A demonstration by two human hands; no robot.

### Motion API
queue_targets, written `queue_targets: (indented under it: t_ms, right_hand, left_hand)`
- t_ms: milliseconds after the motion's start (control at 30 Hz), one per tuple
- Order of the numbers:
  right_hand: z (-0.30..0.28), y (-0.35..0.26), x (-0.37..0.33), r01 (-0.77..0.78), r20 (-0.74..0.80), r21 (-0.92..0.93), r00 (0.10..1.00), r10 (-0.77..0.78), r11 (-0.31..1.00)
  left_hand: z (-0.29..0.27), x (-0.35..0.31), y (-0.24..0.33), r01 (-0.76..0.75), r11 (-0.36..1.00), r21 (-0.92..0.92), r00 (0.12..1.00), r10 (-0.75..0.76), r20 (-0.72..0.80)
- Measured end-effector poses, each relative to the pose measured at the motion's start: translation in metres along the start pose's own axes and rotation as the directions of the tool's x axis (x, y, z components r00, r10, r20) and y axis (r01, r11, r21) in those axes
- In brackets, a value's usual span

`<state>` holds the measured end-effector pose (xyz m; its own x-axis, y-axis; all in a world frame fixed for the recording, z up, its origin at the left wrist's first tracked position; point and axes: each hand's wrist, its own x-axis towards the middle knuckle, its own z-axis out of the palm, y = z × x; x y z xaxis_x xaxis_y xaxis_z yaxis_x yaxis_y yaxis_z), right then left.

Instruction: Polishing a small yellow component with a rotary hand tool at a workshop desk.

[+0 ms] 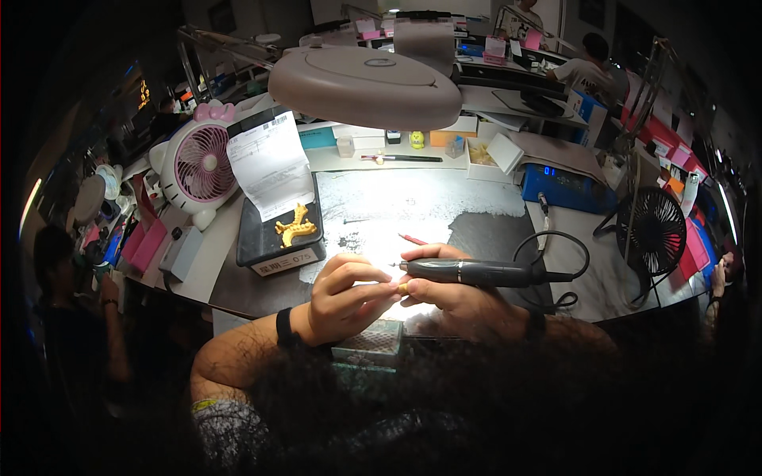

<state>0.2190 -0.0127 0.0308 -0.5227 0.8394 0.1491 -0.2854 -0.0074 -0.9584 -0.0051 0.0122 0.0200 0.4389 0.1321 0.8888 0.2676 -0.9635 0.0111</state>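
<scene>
In my right hand (468, 305) lies a dark rotary handpiece (492, 273), its thin tip pointing left and its cord trailing off to the right. My left hand (345, 292) is closed in a pinch just left of that tip, and the fingertips of both hands meet. A small yellow piece (403, 289) shows between the fingertips; its shape is mostly hidden by fingers and glare. Beyond my left hand, a black bin (278, 252) holds a yellow dental-model-like part (295, 228) and a printed paper sheet (272, 166).
A lamp (365, 83) hangs low over the bright work surface (365, 190). A pink-and-white fan (202, 163) stands left, a black fan (652, 230) right. A blue control box (565, 189) connects to the cord. A red pencil-like tool (411, 239) lies beyond my hands. Other people sit around.
</scene>
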Motion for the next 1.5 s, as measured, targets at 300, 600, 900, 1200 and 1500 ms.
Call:
queue_targets:
  t_ms: [300,600,900,1200,1500]
  right_hand:
    - [-0.002,-0.001,0.001,-0.036,0.018,-0.066,0.999,0.038,0.997]
    - [0.004,-0.006,-0.002,-0.005,-0.032,-0.098,0.999,0.002,0.995]
    - [0.005,-0.007,-0.003,0.019,-0.041,-0.09,0.999,-0.023,0.996]
    - [0.007,-0.007,-0.003,0.083,-0.004,-0.153,0.996,-0.084,0.985]
    - [0.002,0.003,-0.002,0.329,0.101,-0.382,0.944,-0.315,0.863]
  left_hand:
    - [0.0,0.0,0.0,0.008,1.0,-0.012,1.0,-0.008,-0.015]
    - [0.0,-0.003,-0.003,-0.011,1.0,0.003,1.0,0.011,0.005]
    - [0.002,-0.003,-0.003,0.0,1.0,-0.021,1.0,0.0,0.021]
    - [0.001,-0.005,-0.004,0.021,0.999,-0.049,1.0,-0.02,0.022]
    - [0.0,-0.005,-0.004,0.009,0.998,-0.057,1.0,-0.009,0.016]
